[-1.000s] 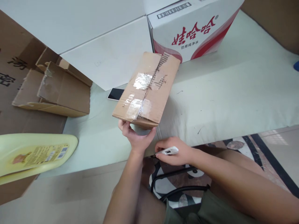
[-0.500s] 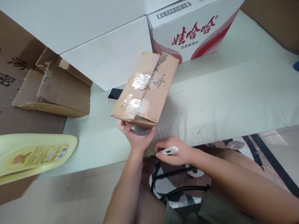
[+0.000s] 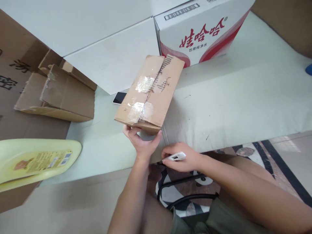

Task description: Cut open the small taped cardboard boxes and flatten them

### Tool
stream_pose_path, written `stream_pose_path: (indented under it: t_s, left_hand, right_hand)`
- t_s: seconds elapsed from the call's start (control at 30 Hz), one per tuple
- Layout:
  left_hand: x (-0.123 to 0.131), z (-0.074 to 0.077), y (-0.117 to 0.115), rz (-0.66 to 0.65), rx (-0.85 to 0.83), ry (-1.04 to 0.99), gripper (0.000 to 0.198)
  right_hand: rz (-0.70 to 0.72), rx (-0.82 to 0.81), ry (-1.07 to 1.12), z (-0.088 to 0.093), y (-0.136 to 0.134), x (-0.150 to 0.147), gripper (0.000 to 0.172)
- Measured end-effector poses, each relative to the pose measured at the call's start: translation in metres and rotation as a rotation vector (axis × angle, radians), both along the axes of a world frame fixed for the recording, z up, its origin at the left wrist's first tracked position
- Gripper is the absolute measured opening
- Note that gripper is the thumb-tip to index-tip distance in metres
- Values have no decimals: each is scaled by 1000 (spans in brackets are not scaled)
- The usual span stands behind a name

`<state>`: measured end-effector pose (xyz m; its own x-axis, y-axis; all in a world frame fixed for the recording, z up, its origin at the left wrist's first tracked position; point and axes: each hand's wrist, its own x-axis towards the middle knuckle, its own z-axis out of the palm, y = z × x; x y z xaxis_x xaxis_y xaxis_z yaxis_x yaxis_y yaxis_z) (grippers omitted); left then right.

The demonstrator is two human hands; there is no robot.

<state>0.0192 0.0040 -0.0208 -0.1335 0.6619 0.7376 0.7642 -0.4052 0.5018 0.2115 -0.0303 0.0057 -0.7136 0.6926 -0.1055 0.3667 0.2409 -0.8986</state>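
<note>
My left hand (image 3: 142, 141) grips the near end of a taped brown cardboard box (image 3: 151, 92), thumb on one side and fingers on the other, holding it tilted over the pale table (image 3: 231, 97). My right hand (image 3: 181, 158) is closed around a small white utility knife (image 3: 175, 157) at the table's front edge, just right of the left hand. The box top carries clear tape patches and torn strips along its seam.
A large white and red water carton (image 3: 200, 29) stands behind the box. A dark phone (image 3: 119, 97) lies on the table at the box's left. Flattened brown cardboard (image 3: 58, 94) lies at left, a pale yellow plastic piece (image 3: 36, 161) at the lower left.
The box has shifted slightly to the left in my left hand. My right hand with the knife has stayed in place.
</note>
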Motion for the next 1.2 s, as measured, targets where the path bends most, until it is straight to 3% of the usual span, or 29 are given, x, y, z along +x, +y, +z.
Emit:
stream_pose_path:
  t_s: [1.2]
  left_hand:
    - [2, 1, 1, -10, 8, -40, 66]
  right_hand:
    - [-48, -52, 12, -2, 1, -1, 15]
